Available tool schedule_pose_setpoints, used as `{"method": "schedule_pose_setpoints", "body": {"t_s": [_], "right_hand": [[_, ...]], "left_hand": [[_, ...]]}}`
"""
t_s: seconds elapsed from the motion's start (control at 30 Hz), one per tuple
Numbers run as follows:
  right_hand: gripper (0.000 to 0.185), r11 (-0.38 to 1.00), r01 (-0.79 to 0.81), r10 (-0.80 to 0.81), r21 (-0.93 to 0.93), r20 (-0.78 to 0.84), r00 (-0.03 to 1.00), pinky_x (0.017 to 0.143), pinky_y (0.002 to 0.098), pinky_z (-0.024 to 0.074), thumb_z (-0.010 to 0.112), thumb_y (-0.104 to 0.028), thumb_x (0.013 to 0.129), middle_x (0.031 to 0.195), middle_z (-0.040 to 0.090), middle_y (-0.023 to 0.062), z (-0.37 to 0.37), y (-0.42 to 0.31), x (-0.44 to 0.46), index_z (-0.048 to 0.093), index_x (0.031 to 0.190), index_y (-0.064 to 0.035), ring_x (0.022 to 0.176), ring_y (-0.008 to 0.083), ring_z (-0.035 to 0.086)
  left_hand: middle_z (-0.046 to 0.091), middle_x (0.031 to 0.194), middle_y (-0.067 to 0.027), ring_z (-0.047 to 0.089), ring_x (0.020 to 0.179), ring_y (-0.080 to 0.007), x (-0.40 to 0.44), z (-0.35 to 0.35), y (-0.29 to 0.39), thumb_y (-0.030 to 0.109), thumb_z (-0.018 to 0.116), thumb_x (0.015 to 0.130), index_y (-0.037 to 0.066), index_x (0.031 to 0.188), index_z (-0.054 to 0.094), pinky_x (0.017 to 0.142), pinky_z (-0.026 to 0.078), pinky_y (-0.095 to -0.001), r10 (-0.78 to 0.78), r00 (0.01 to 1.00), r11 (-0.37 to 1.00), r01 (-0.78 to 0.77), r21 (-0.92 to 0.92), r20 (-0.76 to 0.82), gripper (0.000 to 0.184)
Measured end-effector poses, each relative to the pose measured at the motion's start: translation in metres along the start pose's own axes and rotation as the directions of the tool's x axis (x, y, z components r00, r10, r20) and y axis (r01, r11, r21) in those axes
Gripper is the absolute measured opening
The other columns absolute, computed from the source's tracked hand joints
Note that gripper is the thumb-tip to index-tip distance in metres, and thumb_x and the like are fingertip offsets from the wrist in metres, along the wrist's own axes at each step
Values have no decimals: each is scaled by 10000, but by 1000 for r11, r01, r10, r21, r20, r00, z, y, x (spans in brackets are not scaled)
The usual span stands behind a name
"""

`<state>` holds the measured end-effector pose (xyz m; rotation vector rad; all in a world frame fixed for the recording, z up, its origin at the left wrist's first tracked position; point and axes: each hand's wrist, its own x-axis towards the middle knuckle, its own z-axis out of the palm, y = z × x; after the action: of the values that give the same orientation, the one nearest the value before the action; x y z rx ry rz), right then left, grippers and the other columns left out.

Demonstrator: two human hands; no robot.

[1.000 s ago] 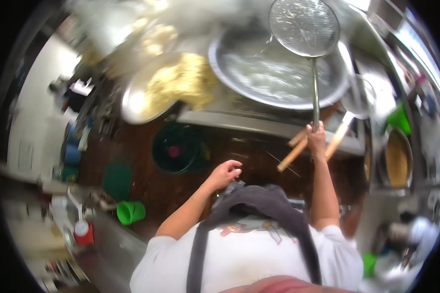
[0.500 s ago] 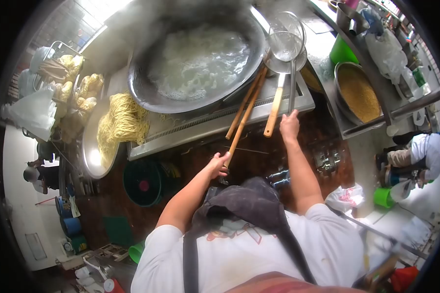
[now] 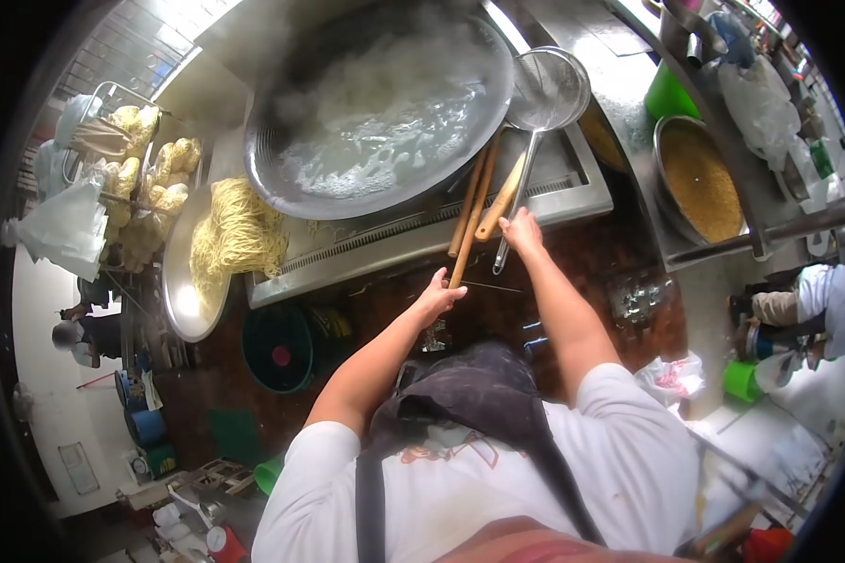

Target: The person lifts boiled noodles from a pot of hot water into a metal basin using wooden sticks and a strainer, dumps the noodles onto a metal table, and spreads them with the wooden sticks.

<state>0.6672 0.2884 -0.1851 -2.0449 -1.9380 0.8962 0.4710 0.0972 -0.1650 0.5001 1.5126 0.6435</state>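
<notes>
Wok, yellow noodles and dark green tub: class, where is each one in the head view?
Wok [image 3: 265,159]: head view, ridged inner wall, left side.
Yellow noodles [image 3: 242,225]: head view, middle of the heap.
Dark green tub [image 3: 261,355]: head view, inside, left of the pink spot.

White glare fills the window [image 3: 183,28] at the upper left, and the metal counter [image 3: 587,56] shines at upper right. Steam hazes the top centre. The fisheye view bends lines near its black, rounded edges; the centre looks fairly sharp.
</notes>
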Motion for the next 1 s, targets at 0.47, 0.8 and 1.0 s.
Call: {"method": "schedule_pose_setpoints", "body": {"t_s": [0.47, 0.8, 1.0], "right_hand": [[452, 809, 572, -587, -132, -164, 793, 1000, 476, 455, 749, -192, 792, 1323, 539, 180, 16, -35, -84, 656, 1229, -122, 1244, 357, 491], [383, 843, 498, -534, -203, -204, 821, 1060, 496, 397, 747, -214, 815, 1390, 496, 181, 18, -25, -58, 687, 1174, -97, 1314, 355, 433], [381, 939, 341, -344, -55, -224, 912, 1041, 486, 420, 722, -183, 823, 1308, 558, 183, 31, -31, -46, 671, 1191, -97, 1269, 378, 476]], "left_hand": [[484, 1358, -283, 507, 1221, -444, 64, -17, 3, 438, 674, 889, 5, 1456, 386, 1046, 429, -491, 588, 719, 689, -205, 695, -371, 769], [544, 1253, -306, 563, 1161, -469, 116, 14, 35, 330, 696, 866, -5, 1408, 397, 997, 484, -500, 543, 823, 635, -273, 723, -167, 704], [524, 1254, -325, 590, 1119, -475, 106, 18, 33, 260, 671, 870, -14, 1414, 345, 956, 512, -500, 573, 808, 590, -295, 752, -133, 691]]}}
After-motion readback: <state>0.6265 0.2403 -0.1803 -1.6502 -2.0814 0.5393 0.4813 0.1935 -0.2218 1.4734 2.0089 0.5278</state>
